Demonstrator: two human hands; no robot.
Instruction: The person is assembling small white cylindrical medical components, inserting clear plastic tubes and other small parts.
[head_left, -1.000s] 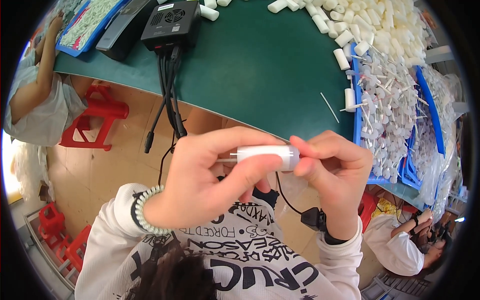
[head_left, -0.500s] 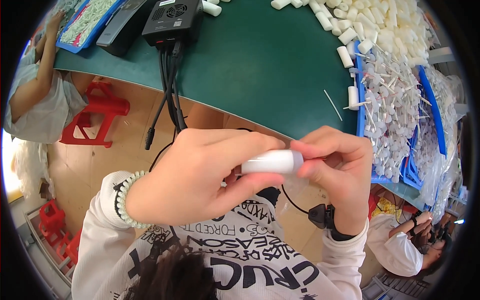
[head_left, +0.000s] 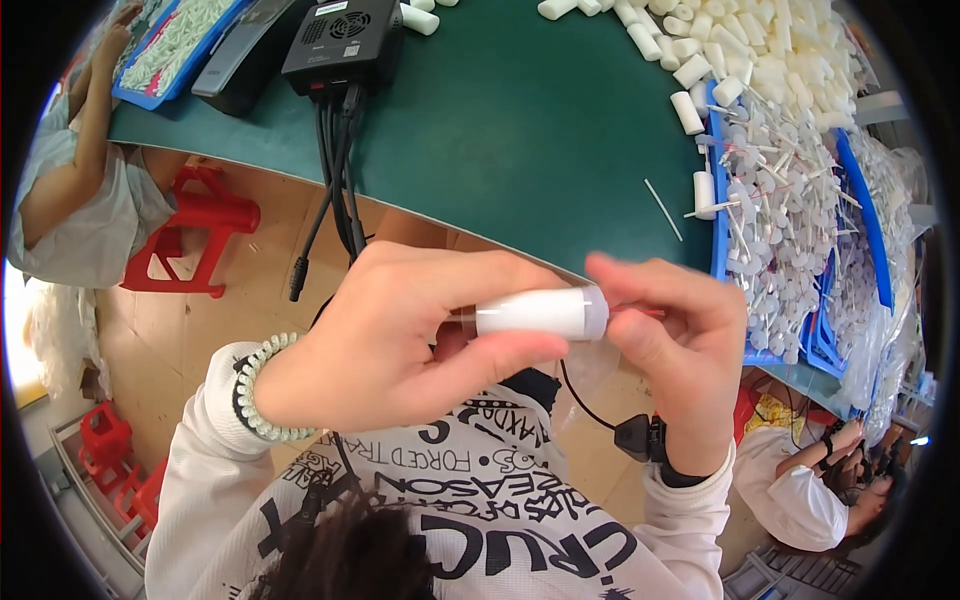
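My left hand (head_left: 385, 345) is closed round a clear tube with a white cylinder (head_left: 535, 314) inside, held level above the table's near edge. A translucent cap (head_left: 595, 313) sits on the tube's right end. From the cap a thin red stem (head_left: 640, 311) runs toward the palm of my right hand (head_left: 690, 335). That hand's thumb and index finger stand apart beside the cap, the fingertips slightly blurred. Its other fingers are partly hidden.
On the green table (head_left: 540, 130) lie a heap of white cylinders (head_left: 740, 45), a blue tray (head_left: 717, 220) of capped stems, a thin white stick (head_left: 663, 210) and a black box (head_left: 345, 45) with cables. Co-workers sit left and right. A red stool (head_left: 200, 230) stands left.
My right thumb and index finger have spread away from the cap. More of the cap and the red stem now shows. The tube stays in my left hand, almost in place.
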